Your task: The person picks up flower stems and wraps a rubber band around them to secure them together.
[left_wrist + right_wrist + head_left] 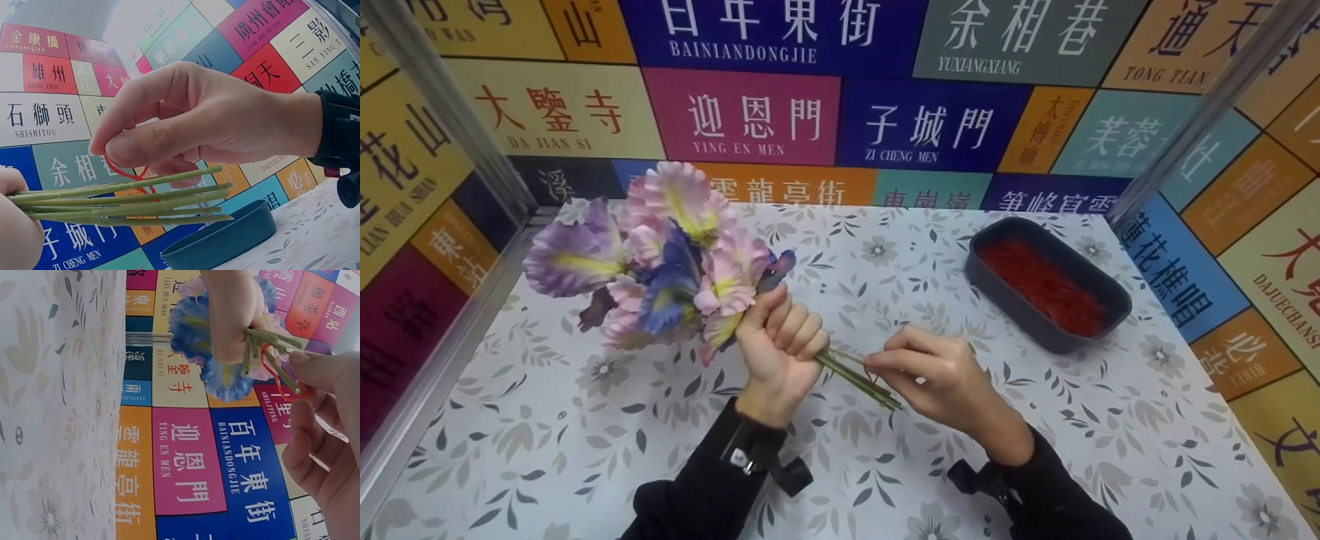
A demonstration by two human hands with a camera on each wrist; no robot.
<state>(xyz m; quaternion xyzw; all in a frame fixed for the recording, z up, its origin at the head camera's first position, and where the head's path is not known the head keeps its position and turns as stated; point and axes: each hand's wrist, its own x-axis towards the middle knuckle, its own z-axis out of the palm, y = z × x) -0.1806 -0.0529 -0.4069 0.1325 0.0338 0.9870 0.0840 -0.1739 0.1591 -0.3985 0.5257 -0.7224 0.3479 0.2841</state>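
In the head view, the left hand (pixel 780 345) grips a bunch of artificial flowers (pixel 682 255) in pink, lilac and blue, its fingers curled round the green stems (pixel 859 381). The bare stem ends stick out toward the right hand (pixel 937 375). Thumb and index finger of that hand pinch a thin red rubber band (pixel 116 172). The left wrist view has the band hanging as a loop at the stems, partly in front of them. From the right wrist, the loop (pixel 270 368) passes around at least some stem ends; exactly how many it encloses is unclear.
A dark oblong container (pixel 1009 322) at the right holds a pile of thin red bands (pixel 1039 289). Everything stands on a tabletop with a leaf-patterned cover (pixel 660 465). Panels with colourful place-name signs (pixel 742 116) enclose the back and sides, with clear posts at the corners.
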